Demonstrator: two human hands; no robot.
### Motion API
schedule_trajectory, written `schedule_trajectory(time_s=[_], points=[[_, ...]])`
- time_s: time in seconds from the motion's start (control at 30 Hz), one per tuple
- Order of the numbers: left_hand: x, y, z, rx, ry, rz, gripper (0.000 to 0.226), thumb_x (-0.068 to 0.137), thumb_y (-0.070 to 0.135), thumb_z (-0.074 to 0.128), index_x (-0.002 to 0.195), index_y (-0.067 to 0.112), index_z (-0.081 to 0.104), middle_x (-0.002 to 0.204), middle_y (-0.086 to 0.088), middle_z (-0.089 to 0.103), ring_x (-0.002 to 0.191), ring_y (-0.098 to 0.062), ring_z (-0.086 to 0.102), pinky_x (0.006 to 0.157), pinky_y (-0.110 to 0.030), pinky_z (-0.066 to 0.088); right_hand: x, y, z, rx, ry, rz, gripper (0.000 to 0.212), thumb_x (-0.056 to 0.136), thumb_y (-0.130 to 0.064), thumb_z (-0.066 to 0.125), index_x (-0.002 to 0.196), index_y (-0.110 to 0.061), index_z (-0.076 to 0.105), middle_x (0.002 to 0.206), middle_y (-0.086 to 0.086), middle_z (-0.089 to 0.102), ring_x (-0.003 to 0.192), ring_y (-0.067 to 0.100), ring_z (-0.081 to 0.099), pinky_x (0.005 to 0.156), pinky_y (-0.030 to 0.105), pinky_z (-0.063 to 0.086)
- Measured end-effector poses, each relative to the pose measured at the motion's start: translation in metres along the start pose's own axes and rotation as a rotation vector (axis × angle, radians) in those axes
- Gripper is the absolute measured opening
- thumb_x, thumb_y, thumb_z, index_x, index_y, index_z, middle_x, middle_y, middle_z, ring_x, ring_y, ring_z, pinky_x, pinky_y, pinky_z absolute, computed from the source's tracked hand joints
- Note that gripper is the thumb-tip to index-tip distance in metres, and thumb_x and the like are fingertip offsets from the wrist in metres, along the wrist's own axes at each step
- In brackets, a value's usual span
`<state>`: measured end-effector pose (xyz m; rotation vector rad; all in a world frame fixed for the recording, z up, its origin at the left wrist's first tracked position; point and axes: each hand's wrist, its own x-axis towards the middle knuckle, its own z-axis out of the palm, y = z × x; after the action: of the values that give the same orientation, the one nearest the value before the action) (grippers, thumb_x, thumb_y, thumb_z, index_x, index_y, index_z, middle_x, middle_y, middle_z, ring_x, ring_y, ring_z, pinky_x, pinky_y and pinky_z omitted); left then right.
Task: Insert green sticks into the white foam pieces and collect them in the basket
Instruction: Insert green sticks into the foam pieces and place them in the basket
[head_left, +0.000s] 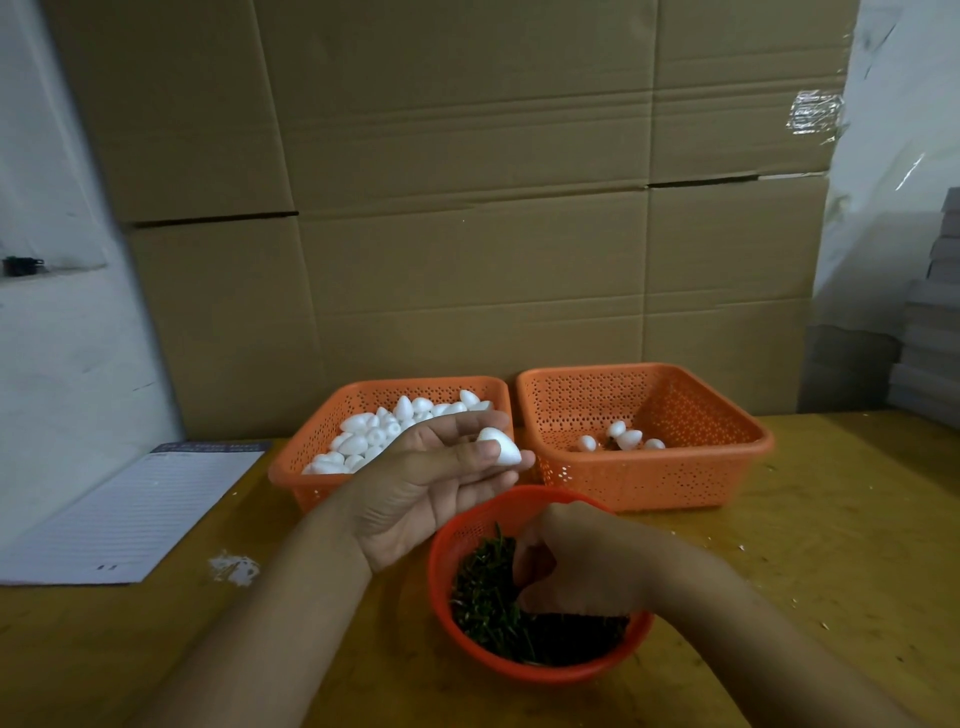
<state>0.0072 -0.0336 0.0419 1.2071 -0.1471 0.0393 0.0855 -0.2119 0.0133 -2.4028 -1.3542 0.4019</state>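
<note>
On the left hand, 1 foam piece points up-left.

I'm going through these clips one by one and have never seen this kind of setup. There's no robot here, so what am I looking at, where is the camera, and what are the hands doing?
There is no machine: a person works with bare hands, filmed by one wide-angle camera on their head that looks forward and down.

On the wooden table stand two square orange baskets. The left basket is heaped with plain white foam pieces; the right basket holds only a few. Nearer the person is a round red bowl of green sticks. A lined paper pad lies at the left, with cardboard boxes behind.

The left hand holds one foam piece between thumb and fingertips. The right hand reaches into the bowl, fingers curled among the sticks; whether it grips one is hidden.
</note>
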Motion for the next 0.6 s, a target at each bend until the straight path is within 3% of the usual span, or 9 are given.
schedule_trajectory(time_s=[0.2,0.3,0.6], points=[[0.0001,0.0,0.0025,0.092,0.002,0.014,0.029,0.072,0.012,0.086,0.097,0.023,0.078,0.095,-0.006,0.069,0.09,-0.015,0.069,0.067,-0.023,0.053,0.0003,-0.0004,0.0002,0.004,-0.005,-0.003,0.017,0.09,-0.032,0.07,0.106,-0.028,0.072,0.089,-0.021,0.059,0.087,0.001,0.058,0.069,0.016,0.044],[0.0011,-0.0004,0.0014,0.068,-0.01,0.035,0.04,0.06,0.018,0.096,0.094,0.022,0.076,0.089,-0.004,0.069,0.08,-0.013,0.066,0.06,-0.021,0.049,0.0005,-0.0006,0.0,-0.002,-0.005,-0.01,0.018,0.09,-0.032,0.07,0.107,-0.028,0.072,0.09,-0.021,0.059,0.085,-0.001,0.057,0.067,0.014,0.043],[0.0013,-0.0011,-0.004,0.083,-0.046,0.054,0.045,0.06,0.02,0.096,0.101,0.022,0.077,0.091,-0.004,0.07,0.08,-0.012,0.065,0.063,-0.022,0.049,-0.0029,-0.0021,-0.0037,-0.035,0.066,-0.058,0.015,0.094,-0.025,0.062,0.105,-0.024,0.073,0.098,-0.015,0.066,0.087,0.001,0.058,0.068,0.01,0.042]])
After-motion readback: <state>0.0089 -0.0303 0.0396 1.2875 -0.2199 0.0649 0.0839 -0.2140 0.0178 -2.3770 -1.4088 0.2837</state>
